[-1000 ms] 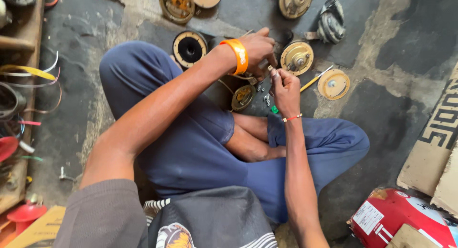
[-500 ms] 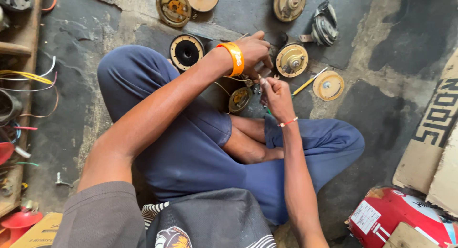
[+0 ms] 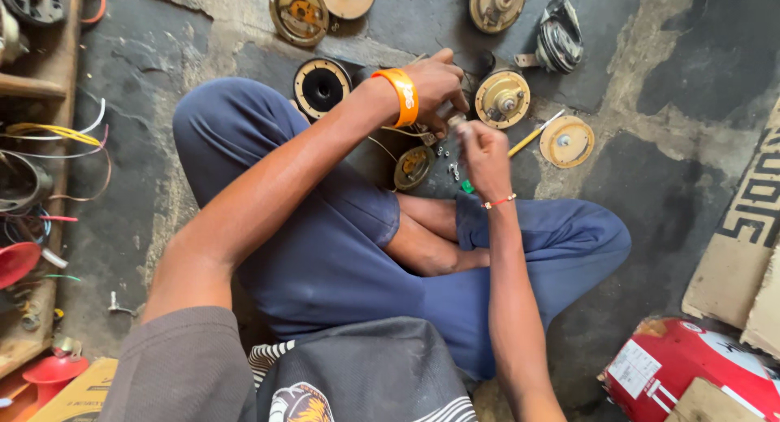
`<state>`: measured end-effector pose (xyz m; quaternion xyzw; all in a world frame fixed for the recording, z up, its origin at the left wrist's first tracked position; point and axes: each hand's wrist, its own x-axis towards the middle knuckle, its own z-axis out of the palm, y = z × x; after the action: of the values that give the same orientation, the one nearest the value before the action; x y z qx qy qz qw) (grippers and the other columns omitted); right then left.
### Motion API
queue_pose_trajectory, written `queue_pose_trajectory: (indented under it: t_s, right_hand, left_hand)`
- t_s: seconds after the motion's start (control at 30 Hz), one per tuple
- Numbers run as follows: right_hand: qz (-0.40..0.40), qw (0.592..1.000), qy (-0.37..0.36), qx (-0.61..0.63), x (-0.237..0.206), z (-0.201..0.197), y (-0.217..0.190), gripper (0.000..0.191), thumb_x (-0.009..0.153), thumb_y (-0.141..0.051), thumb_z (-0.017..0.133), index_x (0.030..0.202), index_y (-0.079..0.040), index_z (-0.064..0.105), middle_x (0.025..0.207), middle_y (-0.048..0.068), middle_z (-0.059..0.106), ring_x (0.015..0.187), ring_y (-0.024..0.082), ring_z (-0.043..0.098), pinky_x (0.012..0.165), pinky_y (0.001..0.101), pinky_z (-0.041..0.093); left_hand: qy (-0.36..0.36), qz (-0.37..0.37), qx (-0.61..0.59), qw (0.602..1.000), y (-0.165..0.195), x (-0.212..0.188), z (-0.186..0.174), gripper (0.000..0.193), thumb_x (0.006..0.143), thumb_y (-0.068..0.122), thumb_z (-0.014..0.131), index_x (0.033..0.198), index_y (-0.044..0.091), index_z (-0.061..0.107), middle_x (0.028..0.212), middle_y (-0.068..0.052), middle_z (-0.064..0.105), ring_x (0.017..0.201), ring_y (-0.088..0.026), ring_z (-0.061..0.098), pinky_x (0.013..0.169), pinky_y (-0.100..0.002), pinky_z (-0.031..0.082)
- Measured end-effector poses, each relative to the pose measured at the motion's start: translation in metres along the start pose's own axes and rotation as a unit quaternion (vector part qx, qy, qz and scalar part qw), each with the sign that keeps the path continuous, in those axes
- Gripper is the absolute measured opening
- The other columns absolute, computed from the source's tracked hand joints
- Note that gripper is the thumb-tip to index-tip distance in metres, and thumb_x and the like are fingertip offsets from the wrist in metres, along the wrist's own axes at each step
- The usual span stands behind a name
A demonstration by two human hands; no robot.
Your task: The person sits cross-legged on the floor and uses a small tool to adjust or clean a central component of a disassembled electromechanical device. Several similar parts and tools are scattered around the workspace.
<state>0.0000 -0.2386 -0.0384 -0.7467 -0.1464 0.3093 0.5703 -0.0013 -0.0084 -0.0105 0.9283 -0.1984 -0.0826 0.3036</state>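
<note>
Sitting cross-legged on the rough, stained concrete floor [image 3: 130, 227], you have loose coloured wires [image 3: 57, 134] on a wooden ledge at your far left. A black ring-shaped motor part [image 3: 322, 86] lies near your knee. Your left hand [image 3: 435, 85], above an orange wristband [image 3: 400, 96], is curled shut around a small metal piece [image 3: 455, 120] just over the floor between your knees; what exactly it is, you can't tell from here. Your right hand [image 3: 483, 152] is closed in a pinch against that same piece. Keep both grips steady and low, since tiny shiny screws [image 3: 448, 162] lie scattered below, beside a brassy round plate [image 3: 413, 167]. Further right sit a gold-coloured disc housing [image 3: 503, 98], a yellow-handled tool [image 3: 532, 135] and a flat tan cover [image 3: 566, 141].
</note>
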Motion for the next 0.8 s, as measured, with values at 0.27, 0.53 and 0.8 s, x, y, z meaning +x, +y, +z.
queue_pose_trajectory:
  t_s: [0.27, 0.53, 0.8]
  right_hand:
    - [0.021, 0.999, -0.022, -0.026, 0.001, -0.004, -0.007, 0.03, 0.109, -0.022, 0.057, 0.085, -0.004, 0.062, 0.067, -0.006, 0.054, 0.053, 0.004, 0.046, 0.048, 0.0233, 0.036]
    - [-0.122, 0.946, 0.194, -0.23, -0.012, 0.001, -0.041, 0.026, 0.107, -0.018, 0.061, 0.09, 0.001, 0.064, 0.068, 0.006, 0.058, 0.058, 0.011, 0.049, 0.056, 0.0311, 0.04]
    - [-0.087, 0.967, 0.073, -0.227, -0.022, 0.008, -0.055, 0.029, 0.112, -0.017, 0.053, 0.094, -0.002, 0.069, 0.064, 0.006, 0.048, 0.06, 0.012, 0.046, 0.057, 0.0318, 0.039]
  left_hand:
    - [0.013, 0.035, 0.018, 0.999, -0.003, 0.003, 0.001, 0.049, 0.058, 0.033, 0.094, 0.105, 0.021, 0.082, 0.097, -0.004, 0.066, 0.108, -0.032, 0.05, 0.088, -0.043, 0.047]
    - [-0.015, 0.034, 0.021, 0.999, -0.003, 0.002, -0.003, 0.027, 0.064, 0.037, 0.091, 0.086, 0.023, 0.082, 0.096, -0.004, 0.066, 0.109, -0.031, 0.051, 0.088, -0.043, 0.046]
    - [0.024, 0.032, 0.0, 0.999, -0.006, 0.0, 0.007, 0.047, 0.06, 0.031, 0.092, 0.106, 0.024, 0.082, 0.097, -0.004, 0.066, 0.106, -0.033, 0.051, 0.087, -0.043, 0.047]
